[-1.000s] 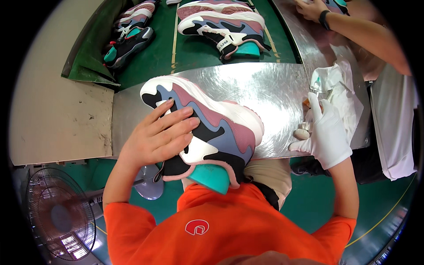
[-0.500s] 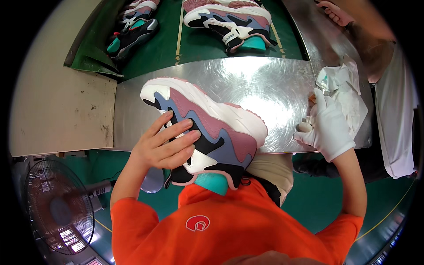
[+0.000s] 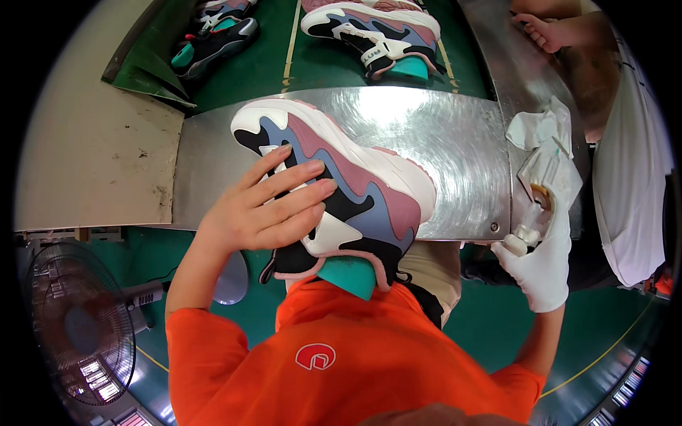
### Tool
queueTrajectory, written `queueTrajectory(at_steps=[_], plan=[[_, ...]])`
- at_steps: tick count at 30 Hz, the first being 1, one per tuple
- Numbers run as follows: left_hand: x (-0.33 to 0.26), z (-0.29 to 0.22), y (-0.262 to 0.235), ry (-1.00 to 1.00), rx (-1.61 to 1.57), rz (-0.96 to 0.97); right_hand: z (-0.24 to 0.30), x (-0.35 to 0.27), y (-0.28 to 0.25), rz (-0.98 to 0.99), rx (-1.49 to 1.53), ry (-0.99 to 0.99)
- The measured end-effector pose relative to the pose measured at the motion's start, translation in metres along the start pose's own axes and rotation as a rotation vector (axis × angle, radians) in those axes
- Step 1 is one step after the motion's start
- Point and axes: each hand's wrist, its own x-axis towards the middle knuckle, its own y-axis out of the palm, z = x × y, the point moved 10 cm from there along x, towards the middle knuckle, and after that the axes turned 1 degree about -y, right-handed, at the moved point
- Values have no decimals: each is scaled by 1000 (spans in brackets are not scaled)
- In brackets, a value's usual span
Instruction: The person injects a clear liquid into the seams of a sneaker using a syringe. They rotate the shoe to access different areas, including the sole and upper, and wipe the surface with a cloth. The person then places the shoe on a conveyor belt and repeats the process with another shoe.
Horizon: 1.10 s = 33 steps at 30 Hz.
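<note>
My bare left hand (image 3: 277, 202) is spread over the upper of a chunky sneaker (image 3: 387, 202) in pink, blue-grey, black and white, holding it with the thumb hidden. The sneaker lies sole up and away from me, toe to the left; a teal last (image 3: 348, 275) fills its collar. At the table's right front edge, my white-gloved right hand (image 3: 540, 268) curls round a small white round-ended thing (image 3: 514, 245), whose kind I cannot make out. Beside those fingers are a clear bottle-like shape (image 3: 530, 214) and a brownish ring (image 3: 542, 195).
Several matching sneakers (image 3: 383, 39) lie on a green belt (image 3: 273, 64) beyond the metal table (image 3: 462, 156). A crumpled white cloth (image 3: 540, 128) is at the right. Another person's hand (image 3: 536, 32) is at the far right. A fan (image 3: 82, 330) stands at lower left.
My right hand has drawn back toward the table's front edge, and the small white round-ended thing has come with it. The left hand still holds the sneaker, nearly in place.
</note>
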Motion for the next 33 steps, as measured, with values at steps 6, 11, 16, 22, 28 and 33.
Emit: queueTrajectory(at_steps=[6,11,16,22,28,33], plan=[[12,5,-2,-16,-8,46,-38,-16,9,84,214,190],[26,13,-6,-55,-63,73,-35,-35,10,201,733,261],[31,18,0,-81,-78,133,-16,-35,37,282,1339,238],[35,19,4,-81,-129,153,7,-24,57,449,1603,21],[35,21,4,-98,-132,177,13,-25,80,641,1404,232],[34,22,3,-93,-149,155,16,-21,88,653,1606,184]])
